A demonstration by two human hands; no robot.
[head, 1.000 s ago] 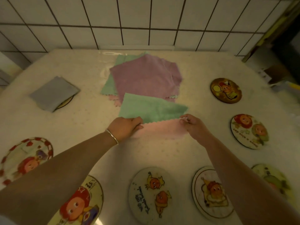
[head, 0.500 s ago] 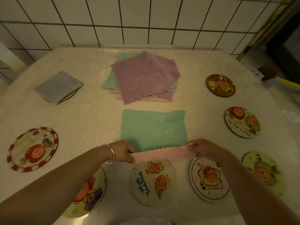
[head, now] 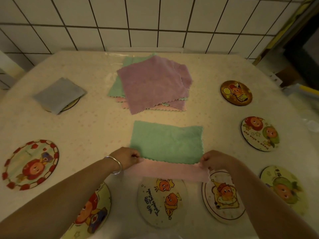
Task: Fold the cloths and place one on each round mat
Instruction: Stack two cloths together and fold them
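Hands meet at the near edge of the green-and-pink cloth (head: 166, 143), which lies on the tabletop (head: 89, 128) with its green face up and a pink strip turned toward the person. The left hand (head: 126, 158), a silver bangle (head: 115, 163) on its wrist, has its grip pinched tight on the cloth's near left corner. The right hand (head: 215, 161) is closed in the same pinch on the near right corner, and the pink strip runs between the two grips.

Taking this cloth as the landmark: just beyond it sits the stack of unfolded cloths (head: 151, 85), purple on top, with green and pink edges showing beneath. Far to its left and beyond, a folded grey cloth (head: 58, 94) rests on a round mat (head: 72, 105), most of which it covers. To its left is the red-bordered mat (head: 30, 164), bare. Nearer than the cloth and to the left, the yellow-rimmed mat (head: 94, 209) is partly hidden by the left forearm. Directly nearer than the cloth lies the mat with two orange figures (head: 162, 202), its far edge overlapped by the pink strip. Nearer and to the right is the toast-figure mat (head: 222, 195), touched by the strip's right end and partly crossed by the right forearm. To the right of the cloth lie three more bare mats: the dark brown mat (head: 236, 92) farthest, the mat with lettering (head: 260, 133) level with the cloth, and the green-figure mat (head: 283, 187) nearest. A white tiled wall (head: 155, 23) rises behind the tabletop.
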